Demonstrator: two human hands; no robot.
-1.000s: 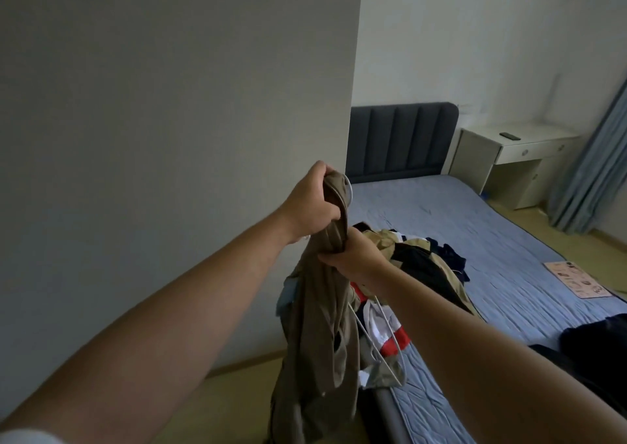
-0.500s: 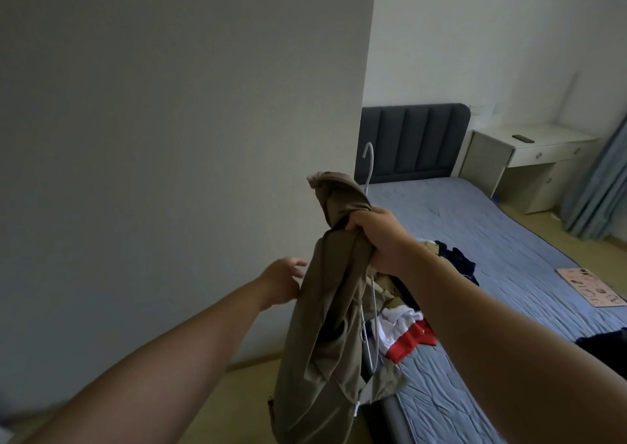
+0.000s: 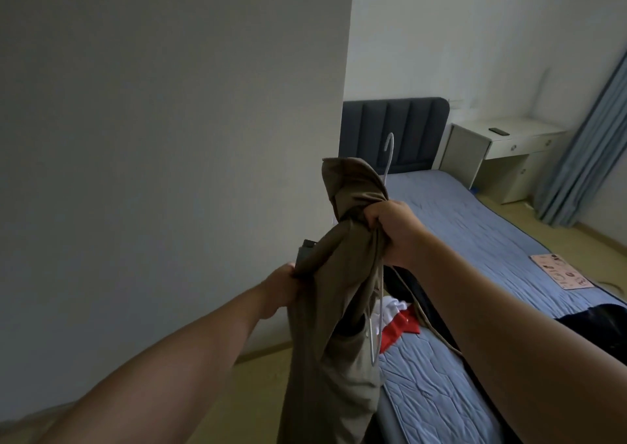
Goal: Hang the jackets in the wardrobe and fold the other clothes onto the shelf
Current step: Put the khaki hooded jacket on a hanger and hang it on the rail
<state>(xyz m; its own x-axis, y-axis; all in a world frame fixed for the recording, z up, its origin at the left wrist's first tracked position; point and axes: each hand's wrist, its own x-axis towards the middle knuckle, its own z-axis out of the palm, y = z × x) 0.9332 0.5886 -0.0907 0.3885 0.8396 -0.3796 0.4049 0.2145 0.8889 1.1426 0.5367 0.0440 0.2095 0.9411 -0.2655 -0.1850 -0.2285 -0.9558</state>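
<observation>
**Room for moving.** Bed (image 3: 492,240), blue quilted cover, runs from the dark padded headboard (image 3: 393,131) toward the viewer. Its left edge lies close to a plain pale wall (image 3: 169,138), with a narrow strip of floor (image 3: 264,392) between them. Beyond the bed's right side are more floor, a white bench (image 3: 475,151) beside the headboard and a blue curtain (image 3: 583,138) further right. A small dark remote (image 3: 498,131) lies on the bench.

**Jacket** (image 3: 325,358). Olive-drab and bunched, it is held in the air over the bed's left edge and hangs past the bottom of the view. The collar end stands above the right hand (image 3: 395,229). A dark patch shows at the fold near the left hand (image 3: 278,291).

**Hanger** (image 3: 389,158). Thin pale wire. The hook rises behind the collar, before the headboard, and a lower corner shows below the right hand.

**Hands.** The right fingers (image 3: 371,214) are clenched round the gathered neck of the jacket. The left hand grips a fold lower down, nearer the wall.

**On the bed.** A red-and-white garment (image 3: 400,324) lies behind the jacket, and a dark garment (image 3: 604,324) lies at the right edge.

**Writing.** A pink printed sheet (image 3: 561,272) lies on the bed's right side. It shows small pictures, and its text is too small to read.
</observation>
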